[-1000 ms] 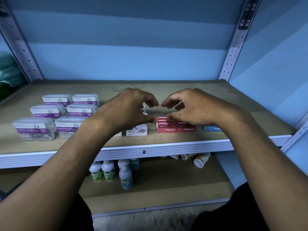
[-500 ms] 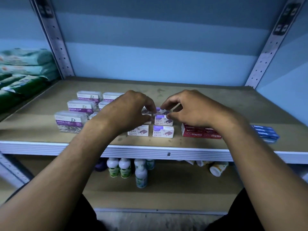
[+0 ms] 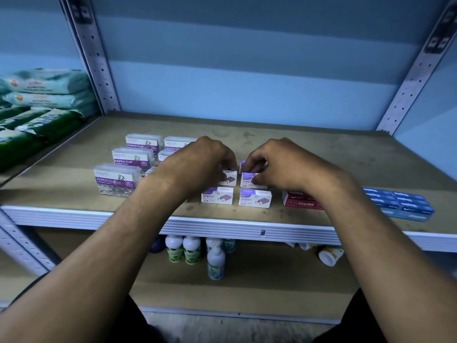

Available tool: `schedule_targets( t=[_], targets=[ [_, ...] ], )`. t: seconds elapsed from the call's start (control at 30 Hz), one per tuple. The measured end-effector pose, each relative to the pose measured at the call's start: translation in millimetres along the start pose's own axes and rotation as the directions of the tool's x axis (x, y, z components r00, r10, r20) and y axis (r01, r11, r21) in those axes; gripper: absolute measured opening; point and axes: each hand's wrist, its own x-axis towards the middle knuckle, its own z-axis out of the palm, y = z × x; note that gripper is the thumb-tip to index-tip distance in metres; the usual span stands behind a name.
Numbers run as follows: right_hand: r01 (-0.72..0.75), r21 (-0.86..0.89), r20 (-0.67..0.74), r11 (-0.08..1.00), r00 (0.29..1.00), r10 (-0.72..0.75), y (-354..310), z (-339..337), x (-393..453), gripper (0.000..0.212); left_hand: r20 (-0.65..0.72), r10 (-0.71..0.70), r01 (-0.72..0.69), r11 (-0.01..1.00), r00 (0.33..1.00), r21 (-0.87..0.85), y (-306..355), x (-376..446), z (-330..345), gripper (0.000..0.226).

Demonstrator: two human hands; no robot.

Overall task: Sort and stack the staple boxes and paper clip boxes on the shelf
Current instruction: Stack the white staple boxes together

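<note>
Both bare forearms are reaching forward from the bottom corners, converging toward the middle so the hands are sitting close together, backs up, knuckles facing the camera. The left hand (image 3: pixel 201 160) is arching with its wrist slightly raised, fingers curling downward and the fingertips pinching at something beneath them. The right hand (image 3: pixel 284 162) is mirroring it, fingers bent, the thumb tucking under and pressing low on the near side while the index finger is hooking over the far side. The two sets of fingertips are lying just beside each other, not touching. Dark clothing is showing at the lower edge beneath both arms.
</note>
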Motion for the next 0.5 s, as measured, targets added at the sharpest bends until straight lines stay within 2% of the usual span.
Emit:
schedule_targets(
  t=[0.5],
  targets=[
    [0.002,0.03,-0.036,1.0,0.999,-0.001,-4.8,-7.4,-9.5,0.024,-0.054,0.015,-0.017,0.999,0.998,-0.034,5.1,-14.9,-7.4,0.024]
  ],
)
